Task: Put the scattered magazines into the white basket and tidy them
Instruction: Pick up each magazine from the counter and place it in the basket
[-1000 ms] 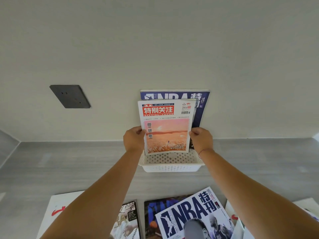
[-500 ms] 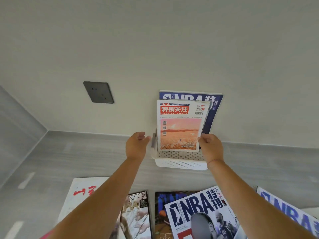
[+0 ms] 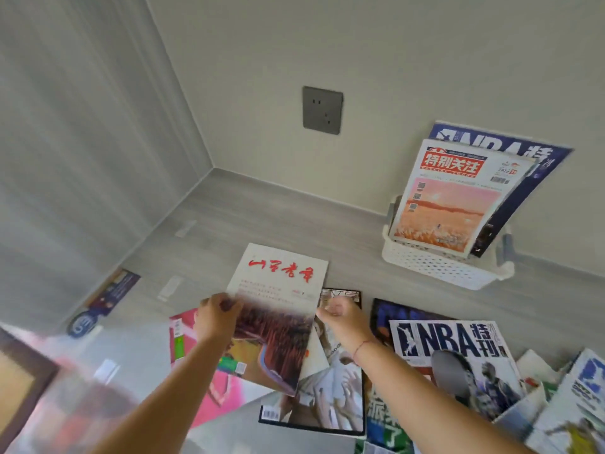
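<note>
The white basket (image 3: 442,271) stands by the back wall at the right. Two magazines stand upright in it: a pink-orange cover with a red title (image 3: 448,204) and a dark blue NBA issue (image 3: 537,178) behind it. Nearer to me, a white magazine with red brush lettering (image 3: 278,286) lies over the scattered pile. My left hand (image 3: 217,317) grips its left edge, thumb on the cover. My right hand (image 3: 343,319) meets its right edge with curled fingers, blurred.
More magazines lie on the grey table: a pink one (image 3: 183,335), a black-bordered one (image 3: 327,401), an NBA issue (image 3: 451,345) and several at the lower right. A grey socket (image 3: 322,109) sits on the back wall. A side wall closes the left.
Both hands let go of the pink-orange magazine, now standing in the basket, and came back left and down to the white magazine. The view swung left.
</note>
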The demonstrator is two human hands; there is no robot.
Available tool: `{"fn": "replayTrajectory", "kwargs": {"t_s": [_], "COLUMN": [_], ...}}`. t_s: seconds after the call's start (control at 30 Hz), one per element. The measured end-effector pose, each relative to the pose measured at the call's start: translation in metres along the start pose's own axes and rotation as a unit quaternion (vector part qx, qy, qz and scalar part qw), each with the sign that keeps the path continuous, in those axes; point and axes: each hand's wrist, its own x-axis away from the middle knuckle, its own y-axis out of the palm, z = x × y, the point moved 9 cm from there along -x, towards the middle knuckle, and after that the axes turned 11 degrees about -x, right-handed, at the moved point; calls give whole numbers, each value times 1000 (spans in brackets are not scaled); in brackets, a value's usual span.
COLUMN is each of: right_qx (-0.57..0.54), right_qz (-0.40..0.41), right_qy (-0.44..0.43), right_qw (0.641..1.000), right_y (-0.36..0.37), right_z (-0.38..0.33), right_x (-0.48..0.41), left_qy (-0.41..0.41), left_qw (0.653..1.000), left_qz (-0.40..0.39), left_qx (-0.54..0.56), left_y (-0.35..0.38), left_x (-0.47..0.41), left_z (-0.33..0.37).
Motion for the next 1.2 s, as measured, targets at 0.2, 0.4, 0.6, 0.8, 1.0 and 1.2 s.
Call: {"fn": "replayTrajectory", "kwargs": {"t_s": [0.2, 0.4, 0.6, 0.8, 1.0, 1.2], "right_qx": [42, 26, -53, -206, -175, -100], "right_qz": [-48, -60, -57, -42, 36, 125], "right_qy": [32, 38, 49, 102, 7, -152], "right_qw": [997, 997, 996, 972, 984, 975], "right_y": [40, 41, 34, 21, -42, -157], "right_z": [19, 21, 24, 34, 12, -68], "right_x": [6, 9, 9, 3, 3, 9], "left_qy": [-24, -71, -24, 81, 134, 187], "left_qw": [997, 981, 965, 931, 894, 904], "left_qz": [-57, -122, -173, -205, -231, -180], "left_qx": [-48, 134, 196, 291, 359, 341], "left_y": [7, 17, 25, 14, -2, -9], "left_x": [5, -3, 2, 18, 31, 36], "left_z": [-38, -41, -20, 26, 85, 188]}}
